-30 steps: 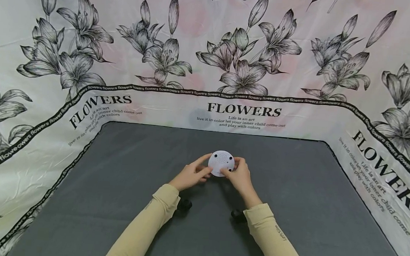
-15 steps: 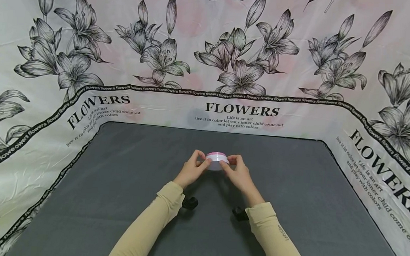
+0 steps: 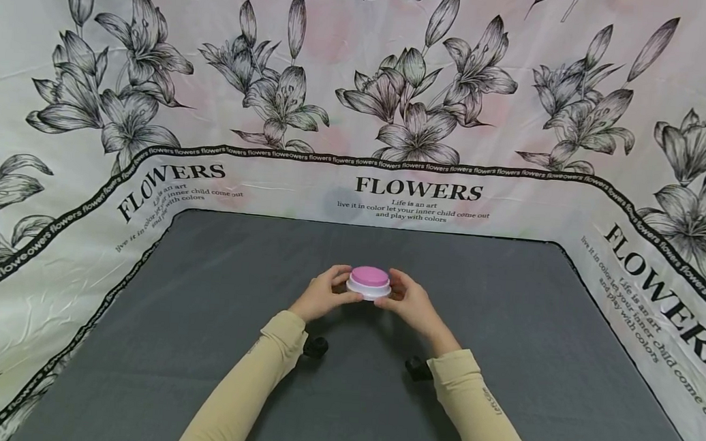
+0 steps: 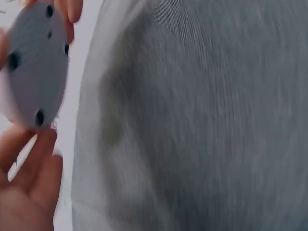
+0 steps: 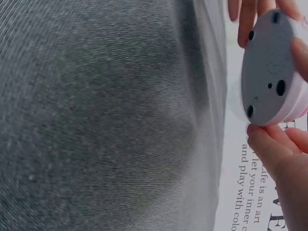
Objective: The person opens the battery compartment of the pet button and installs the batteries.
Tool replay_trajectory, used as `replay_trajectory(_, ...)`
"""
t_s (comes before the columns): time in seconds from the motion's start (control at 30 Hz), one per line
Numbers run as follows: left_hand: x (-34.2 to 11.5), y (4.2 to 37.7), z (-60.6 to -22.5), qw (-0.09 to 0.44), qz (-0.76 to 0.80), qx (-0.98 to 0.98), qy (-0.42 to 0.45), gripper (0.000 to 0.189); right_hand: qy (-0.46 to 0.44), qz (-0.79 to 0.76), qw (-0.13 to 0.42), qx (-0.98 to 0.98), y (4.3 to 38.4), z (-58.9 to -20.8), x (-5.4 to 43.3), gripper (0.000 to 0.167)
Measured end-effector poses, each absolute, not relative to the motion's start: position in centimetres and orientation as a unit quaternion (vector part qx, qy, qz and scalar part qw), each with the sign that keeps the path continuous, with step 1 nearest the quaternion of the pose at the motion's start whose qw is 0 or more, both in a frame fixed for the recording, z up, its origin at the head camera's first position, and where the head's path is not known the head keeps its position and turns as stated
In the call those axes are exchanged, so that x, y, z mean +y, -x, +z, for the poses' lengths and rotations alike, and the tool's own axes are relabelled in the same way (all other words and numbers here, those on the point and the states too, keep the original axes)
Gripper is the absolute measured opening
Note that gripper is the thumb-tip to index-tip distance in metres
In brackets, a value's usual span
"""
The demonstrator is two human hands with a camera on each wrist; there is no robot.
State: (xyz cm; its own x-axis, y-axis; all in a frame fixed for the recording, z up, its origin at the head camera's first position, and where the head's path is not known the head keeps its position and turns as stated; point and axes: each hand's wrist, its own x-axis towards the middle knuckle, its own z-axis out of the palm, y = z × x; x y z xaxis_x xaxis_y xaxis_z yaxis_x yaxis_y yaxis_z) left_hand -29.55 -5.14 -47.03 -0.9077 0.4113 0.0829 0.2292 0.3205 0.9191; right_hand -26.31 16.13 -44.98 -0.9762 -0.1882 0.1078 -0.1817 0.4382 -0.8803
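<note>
A round push button [image 3: 369, 283] with a pink domed top and a white base is held up above the grey cloth, pink side facing up. On its left rim, the left hand [image 3: 322, 293] pinches it between thumb and fingers. The right hand [image 3: 413, 307] grips the opposite rim the same way. Both wrist views show the flat underside of the button [image 4: 38, 72], with dark round feet and a patch of small holes. In the right wrist view, fingers of both hands touch the edge of the button [image 5: 267, 72].
A dark grey cloth [image 3: 244, 377] covers the table, bordered by white fabric printed with flowers and lettering [image 3: 419, 189]. Black wrist cameras [image 3: 316, 347] sit under both cuffs, close above the cloth.
The button has been tilted over: its white underside faced the head camera a second ago, then its side, and now the pink top shows. Both hands kept hold of it.
</note>
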Motion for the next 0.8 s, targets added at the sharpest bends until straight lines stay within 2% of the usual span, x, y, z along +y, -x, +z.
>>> replay_trajectory(0.2,-4.7,29.8,-47.4,0.065,0.516,0.820,-0.240,0.072,0.108,-0.443,-0.018,0.890,26.9,-46.0,15.8,0.079)
replay_trajectory(0.43,-3.2,30.4,-48.2,0.043,0.485,0.844,-0.227,0.071,0.097,-0.400,-0.042,0.910,27.6,-46.5,15.8,0.075)
replay_trajectory(0.8,-3.2,30.5,-48.7,0.059,0.434,0.870,-0.225,0.071,0.091,-0.379,-0.015,0.921,27.5,-47.5,15.8,0.071)
